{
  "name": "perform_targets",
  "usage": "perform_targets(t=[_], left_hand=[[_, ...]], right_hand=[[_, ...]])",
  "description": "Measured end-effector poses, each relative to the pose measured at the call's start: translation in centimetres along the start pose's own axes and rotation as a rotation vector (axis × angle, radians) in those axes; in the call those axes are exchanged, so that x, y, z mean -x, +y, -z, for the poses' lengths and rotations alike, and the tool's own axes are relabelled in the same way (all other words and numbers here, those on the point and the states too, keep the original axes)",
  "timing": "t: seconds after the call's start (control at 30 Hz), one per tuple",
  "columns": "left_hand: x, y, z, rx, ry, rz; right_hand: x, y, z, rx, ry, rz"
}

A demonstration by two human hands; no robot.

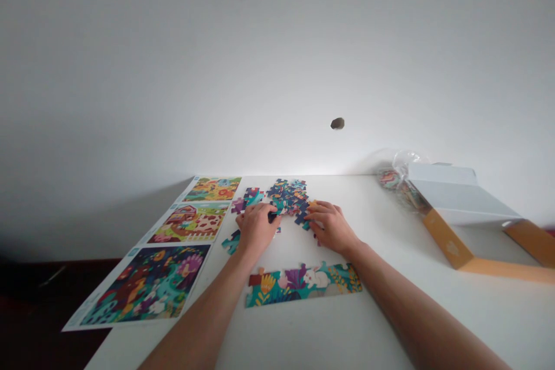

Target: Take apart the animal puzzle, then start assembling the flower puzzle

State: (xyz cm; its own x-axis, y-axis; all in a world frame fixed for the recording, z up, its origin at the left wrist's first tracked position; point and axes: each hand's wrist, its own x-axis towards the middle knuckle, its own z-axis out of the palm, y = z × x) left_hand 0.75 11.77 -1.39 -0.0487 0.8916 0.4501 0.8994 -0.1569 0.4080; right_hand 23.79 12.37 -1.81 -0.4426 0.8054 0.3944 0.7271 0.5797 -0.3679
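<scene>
Loose puzzle pieces (286, 193) lie in a heap on the white table. At the heap's left side, my left hand (258, 222) has its thumb and fingers closed around a dark puzzle piece. My right hand (329, 222) rests at the heap's right edge, its fingers bent over pieces there; whether it grips one is too small to tell. Nearer to me, between my forearms, lies a joined strip of puzzle (303, 284) showing a white rabbit, yellow and purple plants. More pieces (231, 241) sit beside and beyond my left hand.
A printed sheet (143, 283) with three pictures lies along the table's left edge. To the right stands an open orange and white box (459, 202), with a clear plastic bag (405, 185) of pieces beside it. A white wall with a small hole rises behind the table.
</scene>
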Motion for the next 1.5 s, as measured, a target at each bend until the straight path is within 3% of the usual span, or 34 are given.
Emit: perform_targets(t=[0.2, 0.43, 0.67, 1.5], left_hand=[[-0.2, 0.0, 0.0, 0.03, 0.03, -0.018], [-0.1, 1.4, 1.0, 0.33, 0.017, -0.243], [0.4, 2.2, 1.6, 0.412, -0.04, -0.378], [0.3, 1.7, 1.0, 0.383, -0.038, -0.447]], right_hand=[[0.0, -0.2, 0.1, -0.035, 0.014, 0.011], [-0.1, -0.9, 0.8, -0.099, 0.086, -0.037], [-0.2, -1.4, 1.4, -0.109, 0.107, 0.0], [-0.2, -1.9, 2.0, -0.118, 0.104, 0.08]])
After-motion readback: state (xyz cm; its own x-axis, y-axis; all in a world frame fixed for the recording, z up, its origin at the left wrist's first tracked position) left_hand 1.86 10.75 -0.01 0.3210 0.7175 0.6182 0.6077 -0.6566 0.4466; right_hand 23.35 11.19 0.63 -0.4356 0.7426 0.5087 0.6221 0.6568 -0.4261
